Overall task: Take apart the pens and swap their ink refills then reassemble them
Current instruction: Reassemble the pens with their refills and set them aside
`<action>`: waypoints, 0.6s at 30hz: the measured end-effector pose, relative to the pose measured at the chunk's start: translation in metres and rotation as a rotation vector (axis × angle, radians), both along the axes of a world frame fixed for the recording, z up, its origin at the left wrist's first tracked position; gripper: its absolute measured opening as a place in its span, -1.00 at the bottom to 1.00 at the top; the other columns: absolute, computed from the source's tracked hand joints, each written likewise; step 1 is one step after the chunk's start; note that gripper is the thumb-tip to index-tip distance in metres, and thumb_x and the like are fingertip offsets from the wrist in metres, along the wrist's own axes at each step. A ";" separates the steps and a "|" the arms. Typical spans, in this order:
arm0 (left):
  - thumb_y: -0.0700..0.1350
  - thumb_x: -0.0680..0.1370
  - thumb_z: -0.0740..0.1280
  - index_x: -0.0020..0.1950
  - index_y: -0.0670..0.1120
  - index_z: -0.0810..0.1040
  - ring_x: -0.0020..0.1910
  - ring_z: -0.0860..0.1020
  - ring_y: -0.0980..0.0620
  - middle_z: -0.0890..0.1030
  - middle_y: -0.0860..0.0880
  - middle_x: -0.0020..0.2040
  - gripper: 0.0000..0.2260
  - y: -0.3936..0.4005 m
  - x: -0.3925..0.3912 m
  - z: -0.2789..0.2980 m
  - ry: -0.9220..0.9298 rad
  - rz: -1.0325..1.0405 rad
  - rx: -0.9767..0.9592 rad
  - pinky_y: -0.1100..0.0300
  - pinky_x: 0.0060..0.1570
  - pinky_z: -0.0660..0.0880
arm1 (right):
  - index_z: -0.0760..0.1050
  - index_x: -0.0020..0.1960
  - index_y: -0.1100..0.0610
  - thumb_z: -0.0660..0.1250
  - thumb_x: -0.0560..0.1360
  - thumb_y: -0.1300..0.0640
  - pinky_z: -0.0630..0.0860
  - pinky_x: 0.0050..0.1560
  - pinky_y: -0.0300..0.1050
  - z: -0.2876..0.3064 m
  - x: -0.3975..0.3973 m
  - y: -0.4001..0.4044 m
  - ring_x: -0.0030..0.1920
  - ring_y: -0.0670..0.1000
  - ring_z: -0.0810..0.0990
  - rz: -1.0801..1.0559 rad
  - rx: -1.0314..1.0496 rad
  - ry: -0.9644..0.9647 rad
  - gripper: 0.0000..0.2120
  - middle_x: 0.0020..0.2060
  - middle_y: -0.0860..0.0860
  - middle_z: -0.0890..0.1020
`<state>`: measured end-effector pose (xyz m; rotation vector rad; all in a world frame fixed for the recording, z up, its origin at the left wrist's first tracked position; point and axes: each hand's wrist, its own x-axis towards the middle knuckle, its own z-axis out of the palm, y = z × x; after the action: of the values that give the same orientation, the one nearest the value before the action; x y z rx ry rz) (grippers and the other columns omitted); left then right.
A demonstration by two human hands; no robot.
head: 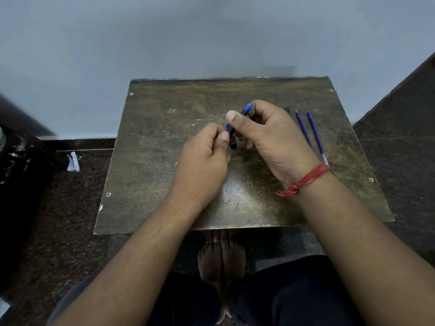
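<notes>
Over the middle of the small brown table (164, 142) both of my hands hold one dark pen with a blue top (244, 110). My right hand (268, 140) grips its upper half, thumb pressed along the barrel. My left hand (207, 151) pinches the lower end, whose black tip pokes out below my fingers. Two thin blue ink refills (303, 128) (316, 135) lie side by side on the table just right of my right hand, their near ends partly hidden by my wrist. A second pen is hidden or out of sight.
The table stands against a pale wall (164, 43). A dark speckled floor surrounds it, with a crumpled white paper (73, 162) on the left. My bare feet (221, 257) rest under the near table edge. A red thread is tied on my right wrist.
</notes>
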<state>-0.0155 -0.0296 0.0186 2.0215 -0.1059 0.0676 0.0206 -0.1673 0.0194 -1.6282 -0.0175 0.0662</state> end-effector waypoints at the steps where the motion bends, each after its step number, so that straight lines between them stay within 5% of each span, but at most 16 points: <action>1: -0.14 0.67 0.17 -0.14 -0.15 0.49 -0.43 0.41 0.22 0.49 0.06 -0.37 -0.77 0.000 0.001 -0.001 -0.002 0.006 -0.008 0.41 -0.40 0.33 | 0.47 -0.16 0.15 0.48 0.49 0.06 0.43 -0.35 -0.19 -0.001 -0.001 0.002 -0.35 -0.05 0.51 -0.013 -0.020 -0.011 -0.76 -0.34 0.09 0.58; 5: -0.11 0.68 0.15 -0.09 -0.13 0.51 -0.45 0.40 0.21 0.50 0.06 -0.37 -0.77 0.001 0.002 -0.002 -0.005 0.022 -0.026 0.39 -0.42 0.32 | 0.51 -0.05 0.16 0.48 0.47 0.03 0.52 -0.20 -0.04 -0.003 0.000 0.001 -0.19 0.09 0.61 -0.033 0.116 0.046 -0.76 -0.19 0.17 0.65; 9: -0.11 0.68 0.14 -0.11 -0.14 0.50 -0.45 0.39 0.22 0.49 0.07 -0.38 -0.76 0.000 0.001 -0.002 0.004 0.019 -0.023 0.38 -0.41 0.33 | 0.56 0.08 0.21 0.36 0.56 0.27 0.57 -0.02 -0.02 0.001 0.002 -0.004 -0.09 0.08 0.67 0.012 0.351 0.084 -0.89 -0.04 0.15 0.72; 13: -0.12 0.68 0.15 -0.17 -0.13 0.46 -0.42 0.40 0.20 0.49 0.07 -0.37 -0.74 -0.001 0.000 -0.002 -0.005 0.019 -0.015 0.37 -0.39 0.31 | 0.54 -0.06 0.18 0.38 0.52 0.29 0.58 -0.15 -0.08 0.004 0.001 0.004 -0.24 0.05 0.63 -0.015 0.421 0.112 -0.95 -0.24 0.07 0.69; 18: -0.12 0.68 0.14 -0.12 -0.15 0.49 -0.45 0.38 0.21 0.48 0.06 -0.37 -0.76 -0.002 0.000 -0.001 0.009 0.014 -0.030 0.38 -0.41 0.30 | 0.40 -0.19 0.09 0.50 0.31 0.02 0.46 -0.15 0.06 0.002 0.000 0.012 -0.36 -0.01 0.60 -0.072 0.372 0.125 -0.71 -0.43 -0.04 0.56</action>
<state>-0.0156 -0.0320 0.0172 1.9922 -0.0851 0.0686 0.0211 -0.1556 0.0212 -1.2493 0.1180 0.1029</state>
